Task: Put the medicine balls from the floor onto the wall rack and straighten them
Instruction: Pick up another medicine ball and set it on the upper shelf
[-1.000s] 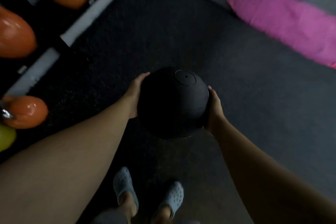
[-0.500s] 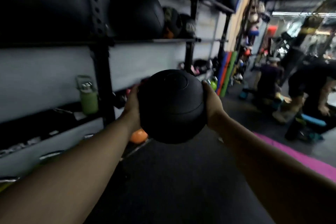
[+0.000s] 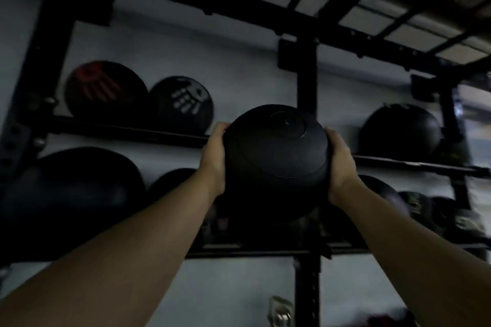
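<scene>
Two hands, left hand (image 3: 214, 159) and right hand (image 3: 340, 164), clamp black medicine ball (image 3: 276, 164); raised from floor level a second ago, now before wall rack (image 3: 307, 82), between shelved balls, likely shelving next.

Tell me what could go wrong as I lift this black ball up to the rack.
The medicine ball is only squeezed between your left hand and right hand, with nothing beneath, so it could slip. The upright post stands right behind it and may block it. It could also knock the white-print ball on the upper shelf.
</scene>
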Demonstrator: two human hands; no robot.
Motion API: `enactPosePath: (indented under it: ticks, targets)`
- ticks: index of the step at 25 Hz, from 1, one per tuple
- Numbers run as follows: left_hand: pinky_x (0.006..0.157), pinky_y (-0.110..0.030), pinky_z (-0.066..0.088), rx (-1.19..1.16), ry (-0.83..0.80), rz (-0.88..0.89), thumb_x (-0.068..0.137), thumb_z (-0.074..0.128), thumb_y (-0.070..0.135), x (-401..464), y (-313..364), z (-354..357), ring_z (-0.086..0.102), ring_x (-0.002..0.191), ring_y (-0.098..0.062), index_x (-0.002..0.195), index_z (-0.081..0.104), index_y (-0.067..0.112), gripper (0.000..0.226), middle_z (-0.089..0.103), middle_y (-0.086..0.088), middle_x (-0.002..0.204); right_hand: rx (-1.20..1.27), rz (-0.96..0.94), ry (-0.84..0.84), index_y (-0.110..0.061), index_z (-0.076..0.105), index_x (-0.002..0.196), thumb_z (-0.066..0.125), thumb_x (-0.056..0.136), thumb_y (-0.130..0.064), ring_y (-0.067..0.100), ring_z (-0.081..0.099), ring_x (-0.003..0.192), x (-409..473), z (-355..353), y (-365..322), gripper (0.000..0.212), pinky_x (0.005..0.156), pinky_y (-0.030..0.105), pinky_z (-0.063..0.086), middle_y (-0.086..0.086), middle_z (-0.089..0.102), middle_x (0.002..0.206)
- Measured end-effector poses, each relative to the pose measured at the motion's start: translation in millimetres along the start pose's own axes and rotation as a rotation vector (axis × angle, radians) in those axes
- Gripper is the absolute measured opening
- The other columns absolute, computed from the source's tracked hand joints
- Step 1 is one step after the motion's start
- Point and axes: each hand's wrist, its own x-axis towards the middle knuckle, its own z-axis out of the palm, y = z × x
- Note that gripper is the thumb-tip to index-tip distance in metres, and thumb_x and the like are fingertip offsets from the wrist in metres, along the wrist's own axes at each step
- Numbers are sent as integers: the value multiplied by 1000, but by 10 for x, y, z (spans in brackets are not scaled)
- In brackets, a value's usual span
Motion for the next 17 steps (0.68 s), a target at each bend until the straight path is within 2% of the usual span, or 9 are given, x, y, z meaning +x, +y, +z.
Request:
enactPosePath:
  ticks: [2, 3, 5, 6, 9, 11, 13, 15, 17]
  targets:
    - [94, -46, 57, 49, 36, 92, 85, 64, 47, 377, 262, -121, 70, 112, -38, 101, 77, 16, 37, 74, -19, 120, 64, -34, -47, -19, 80, 107, 55, 94, -56, 37, 73, 105, 355, 341, 114, 46, 91, 45, 59, 10, 81, 105]
    - [92, -45, 59, 64, 35, 132, 86, 63, 46, 578, 362, -154, 73, 105, -36, 100, 78, 16, 36, 77, -18, 115, 90, -50, -63, -20, 80, 107, 54, 95, -57, 37, 73, 105, 527, 477, 166, 47, 94, 48, 59, 11, 81, 106]
    - [76, -34, 63, 79, 6, 182, 91, 60, 43, 955, 449, -193, 75, 86, -29, 95, 78, 16, 33, 80, -13, 97, 142, -59, -104, -20, 81, 106, 52, 95, -58, 37, 73, 105, 876, 677, 272, 49, 97, 51, 58, 12, 81, 107]
    - [74, -32, 61, 82, 6, 188, 92, 60, 43, 1102, 459, -183, 74, 85, -28, 94, 78, 16, 32, 80, -12, 96, 161, -56, -127, -19, 80, 105, 51, 97, -57, 37, 73, 105, 1039, 744, 310, 49, 97, 50, 58, 12, 81, 106]
    - [86, -37, 58, 122, 50, 215, 89, 61, 41, 1637, 384, -162, 71, 95, -30, 94, 77, 17, 29, 79, -11, 100, 193, -78, -171, -17, 79, 100, 46, 102, -51, 33, 73, 98, 1593, 837, 429, 48, 93, 45, 59, 8, 82, 91]
    - [96, -44, 57, 121, 95, 236, 83, 64, 43, 2043, 240, -104, 71, 107, -33, 103, 80, 15, 37, 79, -12, 109, 213, -76, -219, -18, 78, 95, 44, 104, -49, 29, 72, 91, 2063, 812, 517, 46, 84, 38, 59, 4, 82, 79]
    - [97, -51, 56, 132, 134, 270, 77, 67, 43, 2438, 25, -46, 71, 111, -34, 111, 81, 14, 48, 79, -12, 113, 207, -80, -234, -18, 77, 95, 45, 104, -47, 29, 72, 90, 2532, 748, 662, 44, 77, 36, 58, 3, 81, 78]
    - [93, -50, 58, 110, 214, 316, 71, 69, 40, 2801, -166, -37, 73, 106, -35, 99, 81, 14, 40, 79, -13, 112, 211, -95, -229, -18, 74, 92, 50, 102, -45, 29, 71, 86, 2975, 708, 818, 38, 75, 35, 57, 5, 79, 82]
    - [82, -40, 59, 120, 302, 396, 74, 66, 33, 3151, -217, 15, 72, 94, -31, 78, 74, 17, 19, 77, -11, 101, 226, -136, -229, -17, 69, 84, 53, 101, -41, 26, 70, 80, 3374, 703, 929, 33, 73, 34, 56, 7, 75, 85]
